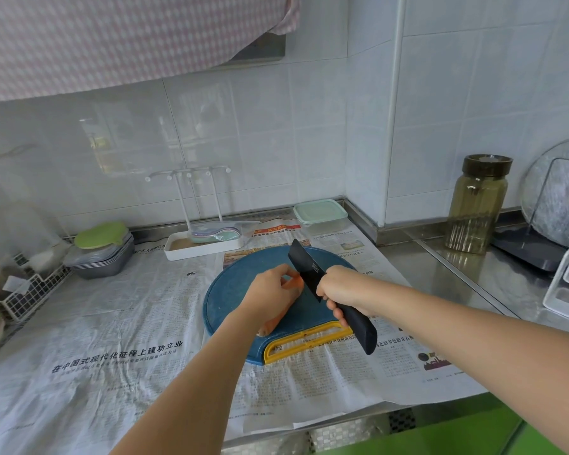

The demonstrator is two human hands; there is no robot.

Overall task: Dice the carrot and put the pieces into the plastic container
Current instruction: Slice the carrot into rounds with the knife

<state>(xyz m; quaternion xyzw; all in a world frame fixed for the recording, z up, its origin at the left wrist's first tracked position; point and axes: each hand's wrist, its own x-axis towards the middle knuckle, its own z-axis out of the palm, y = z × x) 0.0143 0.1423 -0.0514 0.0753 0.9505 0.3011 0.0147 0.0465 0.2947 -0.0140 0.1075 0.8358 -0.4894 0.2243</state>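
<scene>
Nearest the camera, the newspaper (145, 323) covers the worktop (440, 267) on the near side of the cutting board (230, 290). The board's yellow handle (303, 343) points back toward the person.

The carrot (295, 284) lies on the board, running from just behind that handle toward the board's middle, mostly hidden under the left hand (270, 290). That hand is curled over it, fingers pinching near the far end and holding it down. The right hand (340, 289) is wrapped tight round the handle of the black knife (304, 267). The blade is tilted up over the board, right beside the left fingertips at the carrot's far end.

My read: these are the very first cuts, since I can't see any dice on the board. A few tips for doing it well:

- Tuck the left fingertips back so the knuckles face the blade, because they look awfully close to it.
- A round carrot rolls, so I'd halve it lengthwise first and lay the flat side on the board. Then cut strips, then go crosswise.
- Bring the blade down level rather than tipped.

Past the board's far edge, off to its right, sits the plastic container (321, 213). Its pale green lid looks to be on, so that wants popping off before any pieces get scooped over.
</scene>
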